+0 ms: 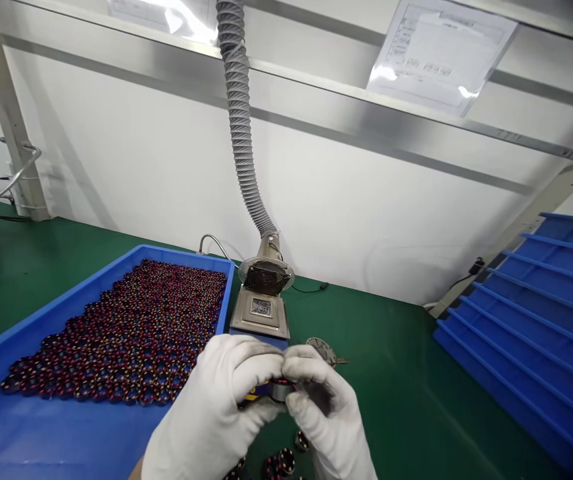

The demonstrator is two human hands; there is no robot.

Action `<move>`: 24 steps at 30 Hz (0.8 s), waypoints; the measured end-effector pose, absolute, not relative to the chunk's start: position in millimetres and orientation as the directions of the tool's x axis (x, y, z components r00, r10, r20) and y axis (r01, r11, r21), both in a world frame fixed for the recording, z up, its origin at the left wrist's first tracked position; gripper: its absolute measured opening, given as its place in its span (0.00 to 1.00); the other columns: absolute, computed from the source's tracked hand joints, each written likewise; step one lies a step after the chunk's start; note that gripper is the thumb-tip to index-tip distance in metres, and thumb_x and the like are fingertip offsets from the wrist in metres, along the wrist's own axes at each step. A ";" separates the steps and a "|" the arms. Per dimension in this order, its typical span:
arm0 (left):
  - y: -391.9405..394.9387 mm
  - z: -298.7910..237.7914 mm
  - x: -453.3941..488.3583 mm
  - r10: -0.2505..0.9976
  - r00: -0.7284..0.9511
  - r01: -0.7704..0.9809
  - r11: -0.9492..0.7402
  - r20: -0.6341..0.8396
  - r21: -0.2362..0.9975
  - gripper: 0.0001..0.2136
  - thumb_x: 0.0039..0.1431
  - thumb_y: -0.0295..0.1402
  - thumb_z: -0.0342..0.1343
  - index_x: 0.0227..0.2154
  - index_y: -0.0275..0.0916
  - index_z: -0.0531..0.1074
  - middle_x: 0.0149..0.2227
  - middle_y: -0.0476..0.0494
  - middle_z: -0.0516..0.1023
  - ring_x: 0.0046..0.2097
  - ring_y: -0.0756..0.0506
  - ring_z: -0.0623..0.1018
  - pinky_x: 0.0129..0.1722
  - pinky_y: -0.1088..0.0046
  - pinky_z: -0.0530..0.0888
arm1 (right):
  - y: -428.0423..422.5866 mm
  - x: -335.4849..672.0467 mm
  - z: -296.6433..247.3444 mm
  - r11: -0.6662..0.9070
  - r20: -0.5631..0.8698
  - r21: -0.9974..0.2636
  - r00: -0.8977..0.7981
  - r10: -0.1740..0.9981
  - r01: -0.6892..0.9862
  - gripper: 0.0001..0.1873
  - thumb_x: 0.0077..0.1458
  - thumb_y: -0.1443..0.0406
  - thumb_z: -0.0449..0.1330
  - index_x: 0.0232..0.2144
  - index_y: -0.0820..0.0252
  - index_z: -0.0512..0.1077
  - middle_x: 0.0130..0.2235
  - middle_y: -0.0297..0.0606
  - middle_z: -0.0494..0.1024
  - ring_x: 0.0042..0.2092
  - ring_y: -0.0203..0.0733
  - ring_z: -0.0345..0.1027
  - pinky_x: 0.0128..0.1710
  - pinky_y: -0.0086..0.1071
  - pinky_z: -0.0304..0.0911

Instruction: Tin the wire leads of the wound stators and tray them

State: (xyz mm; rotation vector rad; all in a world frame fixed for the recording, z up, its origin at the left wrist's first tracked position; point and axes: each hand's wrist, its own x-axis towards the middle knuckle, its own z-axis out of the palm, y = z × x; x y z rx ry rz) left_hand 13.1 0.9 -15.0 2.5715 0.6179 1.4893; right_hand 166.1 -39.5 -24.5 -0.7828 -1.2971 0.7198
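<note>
Both of my hands wear white gloves and meet low in the middle of the view. My left hand (221, 407) and my right hand (324, 407) are closed around a small round wound coil (280, 389), pinched between the fingertips. Just behind them stands a small metal solder pot unit (261, 313). A few loose coils (284, 461) lie on the green mat under my hands.
A blue tray (16, 427) at the left holds several rows of dark red coils (131, 333). A grey ribbed extraction hose (239, 120) hangs down to a fan hood (266, 275). Stacked blue trays (541, 333) stand at the right. A small metal tool (324, 350) lies on the green mat.
</note>
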 end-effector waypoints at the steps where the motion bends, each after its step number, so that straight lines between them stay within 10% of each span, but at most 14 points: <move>1: 0.2 -13.0 13.4 0.374 0.441 0.291 -0.919 0.816 0.265 0.07 0.65 0.35 0.48 0.42 0.40 0.68 0.40 0.47 0.76 0.43 0.47 0.73 0.43 0.68 0.70 | -39.4 165.3 -24.5 0.574 0.567 -0.819 0.145 0.811 -0.010 0.04 0.50 0.62 0.66 0.30 0.55 0.78 0.33 0.37 0.73 0.36 0.40 0.67 0.36 0.30 0.64; 7: -2.9 -1.7 15.1 0.279 0.385 0.372 -0.919 0.880 0.129 0.04 0.62 0.27 0.50 0.37 0.39 0.68 0.38 0.50 0.78 0.39 0.48 0.75 0.39 0.66 0.67 | -38.6 164.8 -25.9 0.527 0.385 -0.750 0.384 0.839 -0.400 0.06 0.53 0.62 0.64 0.26 0.55 0.75 0.33 0.34 0.73 0.39 0.39 0.68 0.43 0.32 0.65; 14: -2.3 -7.5 13.8 0.315 0.354 0.459 -0.879 0.881 0.130 0.07 0.59 0.24 0.51 0.39 0.38 0.68 0.39 0.47 0.78 0.41 0.45 0.74 0.41 0.63 0.67 | -37.1 154.4 -25.9 0.347 0.297 -0.875 0.192 0.935 -0.338 0.17 0.42 0.61 0.71 0.36 0.57 0.75 0.37 0.39 0.76 0.39 0.42 0.70 0.41 0.32 0.67; 24: 4.4 -14.8 9.8 0.514 0.275 0.069 -0.854 0.813 0.516 0.05 0.61 0.33 0.53 0.33 0.42 0.73 0.36 0.47 0.77 0.41 0.46 0.76 0.40 0.70 0.75 | -31.0 141.0 -32.1 0.116 0.107 -0.739 0.055 0.993 -0.664 0.16 0.38 0.64 0.73 0.31 0.56 0.75 0.33 0.36 0.78 0.34 0.42 0.73 0.40 0.39 0.70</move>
